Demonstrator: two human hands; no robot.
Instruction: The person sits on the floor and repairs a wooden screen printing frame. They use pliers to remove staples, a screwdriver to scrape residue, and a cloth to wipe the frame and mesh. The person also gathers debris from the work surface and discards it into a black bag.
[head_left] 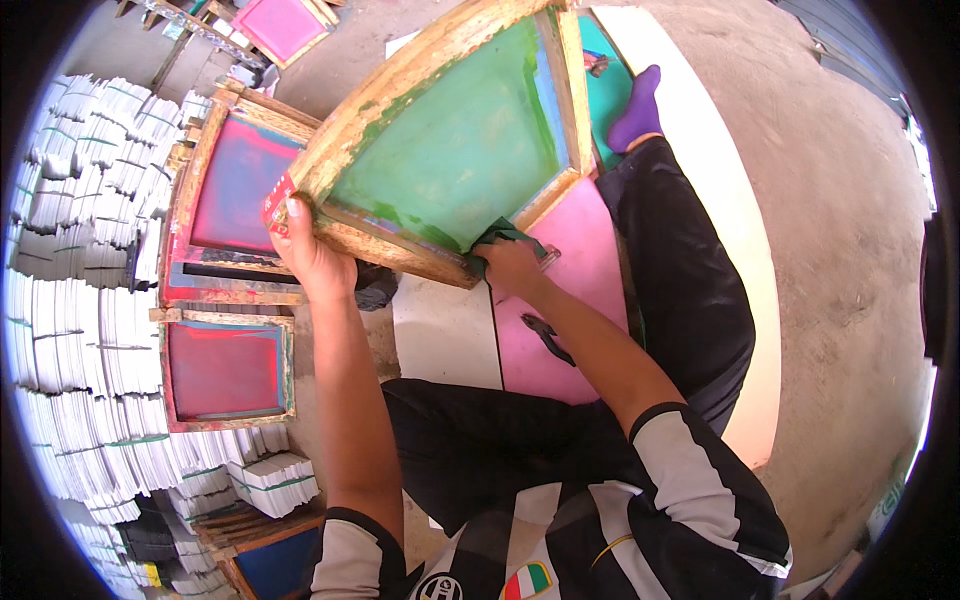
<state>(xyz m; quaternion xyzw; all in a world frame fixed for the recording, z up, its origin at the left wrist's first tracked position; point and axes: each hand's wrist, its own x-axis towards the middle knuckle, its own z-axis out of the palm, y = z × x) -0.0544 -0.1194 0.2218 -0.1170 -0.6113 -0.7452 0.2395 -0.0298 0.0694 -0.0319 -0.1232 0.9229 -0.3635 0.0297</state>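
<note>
A large wooden-framed printing screen [450, 140] with green mesh is tilted up in front of me. My left hand [312, 252] grips its near left corner, thumb on top, beside a red label [279, 205]. At the frame's near edge, my right hand [510, 266] is closed on a dark green cloth [500, 234], which presses into the corner of the mesh. Beneath the screen lies a pink board [580, 240]. Black-handled pliers [546, 335] rest on that board, close to my right forearm. A small metal piece [550, 258] shows just beside my right hand.
More framed screens lean at the left, one red-blue [240, 185] and one red [225, 370]. Stacks of bundled white paper [70, 330] stand beyond them. My outstretched leg with a purple sock [637, 112] lies along the right. A blue-meshed frame [280, 565] sits at lower left.
</note>
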